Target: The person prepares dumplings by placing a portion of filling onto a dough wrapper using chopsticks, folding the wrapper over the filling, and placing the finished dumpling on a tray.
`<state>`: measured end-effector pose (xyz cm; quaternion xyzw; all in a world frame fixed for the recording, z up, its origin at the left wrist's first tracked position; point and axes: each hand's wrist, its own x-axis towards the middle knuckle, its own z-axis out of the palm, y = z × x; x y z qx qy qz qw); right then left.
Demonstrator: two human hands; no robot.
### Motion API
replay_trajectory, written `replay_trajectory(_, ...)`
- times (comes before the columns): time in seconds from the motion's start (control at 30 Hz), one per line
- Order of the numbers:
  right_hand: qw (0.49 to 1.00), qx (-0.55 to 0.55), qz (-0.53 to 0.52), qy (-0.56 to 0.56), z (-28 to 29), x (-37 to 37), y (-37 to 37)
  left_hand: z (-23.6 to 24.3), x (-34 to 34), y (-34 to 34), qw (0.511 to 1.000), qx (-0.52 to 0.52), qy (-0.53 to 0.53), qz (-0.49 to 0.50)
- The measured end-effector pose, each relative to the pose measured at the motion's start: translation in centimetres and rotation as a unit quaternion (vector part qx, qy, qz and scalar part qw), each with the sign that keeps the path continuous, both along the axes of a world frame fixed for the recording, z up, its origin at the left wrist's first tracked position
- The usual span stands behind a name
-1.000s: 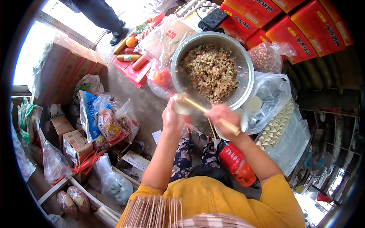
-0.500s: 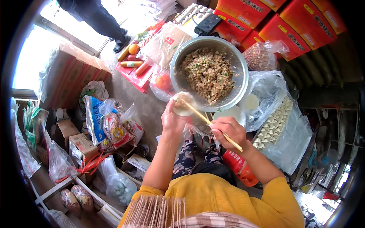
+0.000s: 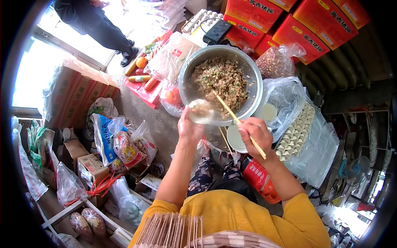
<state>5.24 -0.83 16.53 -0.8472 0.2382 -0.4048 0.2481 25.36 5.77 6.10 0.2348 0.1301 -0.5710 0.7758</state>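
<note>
My left hand [image 3: 189,127] holds a round, pale dumpling wrapper [image 3: 202,113] at the near left rim of a large metal basin [image 3: 257,76]. A smear of filling appears on the wrapper, slightly blurred. Inside the basin lies a mound of minced filling [image 3: 221,80] flecked with green. My right hand [image 3: 255,134] is closed around wooden chopsticks [image 3: 226,106], their tips at the filling's near side. Under the right hand sits a white bowl [image 3: 235,139]. To its right, folded dumplings [image 3: 294,131] stand in rows on a tray [image 3: 316,153], beside wrappers [image 3: 269,111] in clear plastic.
Red boxes [image 3: 304,39] are stacked at the far right, near a bag of peanuts [image 3: 276,62]. Sausages [image 3: 139,78] and an egg tray [image 3: 201,21] lie beyond the basin. Bagged goods [image 3: 128,146] crowd the left. Another person's leg [image 3: 103,29] shows at the upper left.
The chopstick tips have left the wrapper and moved right to the filling in the basin. My left hand still holds the wrapper, now tilted. The view has shifted slightly.
</note>
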Motion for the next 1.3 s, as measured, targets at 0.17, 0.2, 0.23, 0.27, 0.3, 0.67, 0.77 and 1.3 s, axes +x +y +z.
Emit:
replay_trajectory(0.17,0.996,0.053,-0.060,0.050,-0.8,-0.1,-0.7,-0.2,0.1,-0.5,0.998,0.019,0.056,0.001)
replay_trajectory(0.2,0.995,0.055,-0.059,0.051,-0.1,0.0,-0.3,-0.5,0.1,-0.3,0.998,0.021,0.056,0.002)
replay_trajectory(0.23,0.998,0.049,-0.035,0.033,0.6,0.1,0.1,-1.0,0.2,-0.2,1.000,0.017,0.026,-0.001)
replay_trajectory(0.27,0.999,0.042,-0.011,0.014,0.9,0.2,0.5,-1.5,0.2,-0.1,1.000,0.013,-0.005,-0.005)
replay_trajectory(0.3,0.999,0.049,0.000,0.003,1.0,0.2,0.8,-1.3,0.2,-0.3,1.000,0.009,0.000,-0.004)
replay_trajectory(0.67,0.995,-0.020,0.086,0.038,-0.4,0.1,2.5,1.3,-1.2,-1.4,0.996,-0.074,0.042,-0.013)
replay_trajectory(0.77,0.997,-0.038,0.066,0.026,-0.3,-0.4,2.8,1.6,-1.5,-1.4,0.996,-0.082,0.037,-0.008)
replay_trajectory(1.3,0.998,-0.018,0.048,0.028,0.4,-0.5,3.2,3.2,-2.3,-1.8,0.998,-0.057,0.038,-0.001)
